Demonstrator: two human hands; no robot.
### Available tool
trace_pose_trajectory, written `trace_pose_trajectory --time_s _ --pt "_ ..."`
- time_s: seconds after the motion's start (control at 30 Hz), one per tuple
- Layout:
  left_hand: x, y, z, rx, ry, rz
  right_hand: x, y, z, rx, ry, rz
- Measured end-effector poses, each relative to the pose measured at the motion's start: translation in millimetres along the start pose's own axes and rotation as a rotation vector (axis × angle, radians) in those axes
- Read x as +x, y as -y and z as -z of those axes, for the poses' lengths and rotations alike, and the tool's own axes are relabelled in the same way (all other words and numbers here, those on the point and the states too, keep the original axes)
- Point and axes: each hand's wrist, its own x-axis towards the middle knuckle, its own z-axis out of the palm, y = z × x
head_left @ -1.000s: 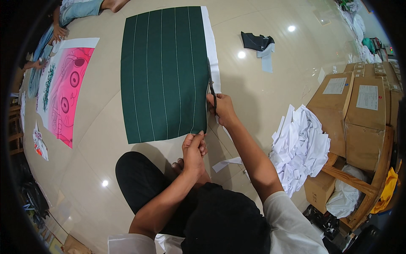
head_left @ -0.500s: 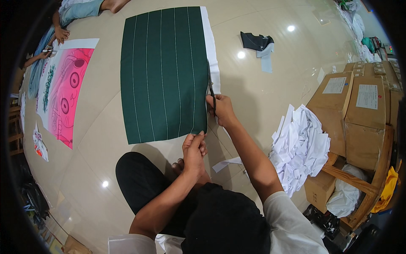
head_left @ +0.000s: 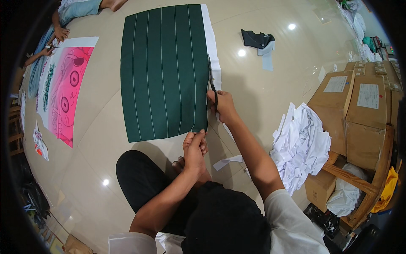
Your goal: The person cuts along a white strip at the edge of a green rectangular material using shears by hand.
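A large dark green sheet (head_left: 163, 72) with thin white lines lies on the glossy tiled floor, a white margin strip (head_left: 211, 42) along its right edge. My right hand (head_left: 222, 106) grips black scissors (head_left: 211, 82) whose blades sit on the line between green and white. My left hand (head_left: 194, 146) pinches the sheet's near right corner. A cut white strip (head_left: 228, 161) lies by my knee.
A heap of white paper offcuts (head_left: 300, 144) lies to my right, beside cardboard boxes (head_left: 359, 114). A dark cloth scrap (head_left: 256, 40) lies further off. At the left lies a pink printed sheet (head_left: 67, 89), with another person's hands (head_left: 61, 34) at its far end.
The scissors and my right hand have crept slightly forward along the sheet's right edge. My left hand stays at the corner.
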Motion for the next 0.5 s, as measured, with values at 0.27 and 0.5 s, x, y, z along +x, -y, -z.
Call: trace_pose_trajectory --time_s 0.27,0.5 --pt "0 1 5 0.002 0.046 0.003 12 10 -5 0.017 -0.035 -0.015" --pt "-1 -1 4 0.001 0.040 0.004 14 10 -7 0.042 -0.026 -0.020"
